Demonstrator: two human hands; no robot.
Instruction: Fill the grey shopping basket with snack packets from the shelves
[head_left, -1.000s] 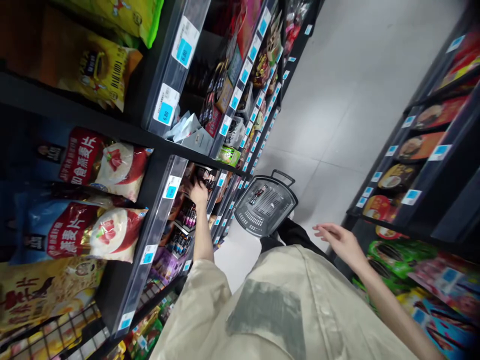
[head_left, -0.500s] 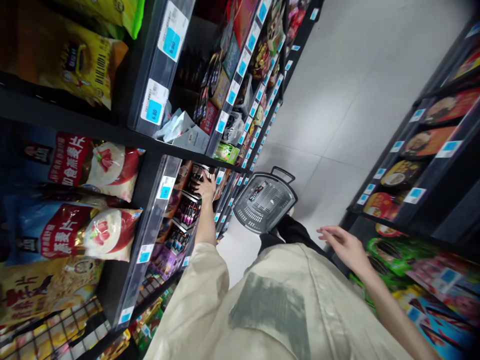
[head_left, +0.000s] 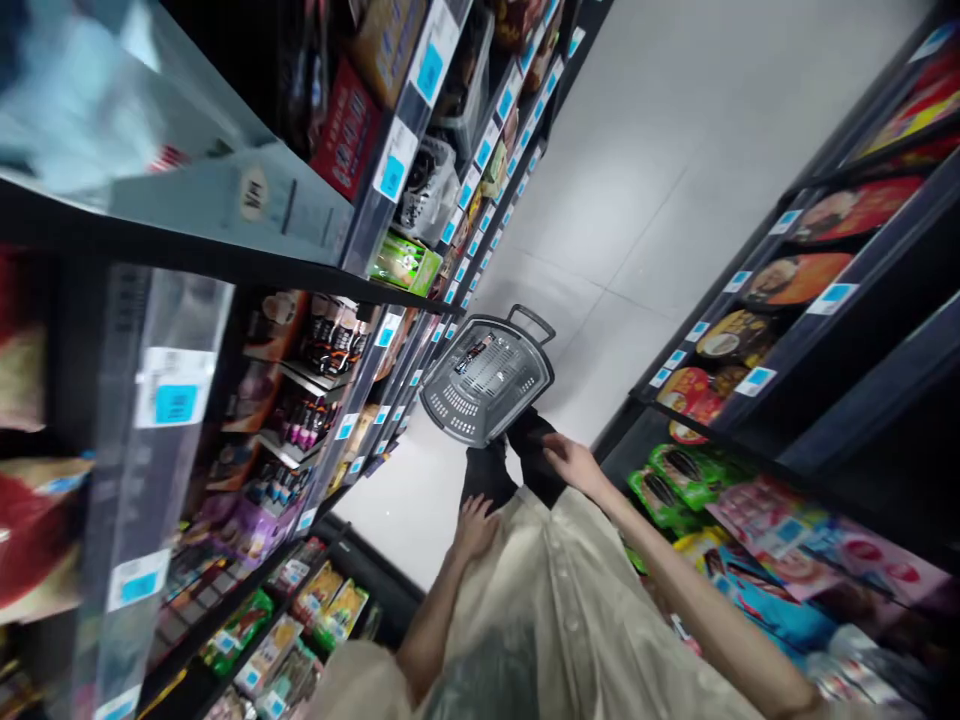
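Observation:
My left hand [head_left: 475, 528] lies over my dark trouser leg [head_left: 487, 477] near the hem of my beige jacket, fingers stretched out and nothing visible in them. Beside the other leg, my right hand [head_left: 576, 463] hangs with loosely bent fingers and is empty. Just past my legs, a grey plastic shopping basket [head_left: 516, 390] stands on the floor with its handle raised. One small dark packet [head_left: 475, 353] lies inside it. Left of my hands, open display boxes of stick sachets [head_left: 330, 335] fill a shelf; neither hand touches them.
Shelving with price tags [head_left: 178, 400] runs close along my left. On the right, another shelf holds round-lidded tubs [head_left: 731, 335] and green bags [head_left: 686, 475]. Pale tiled floor [head_left: 637, 170] stretches between them. A low shelf of packaged food [head_left: 330, 600] stands at lower left.
My left hand has left the sachet boxes on the shelf and come down to my leg, without anything visible in it. My right hand has moved left, in towards my body. The view has shifted.

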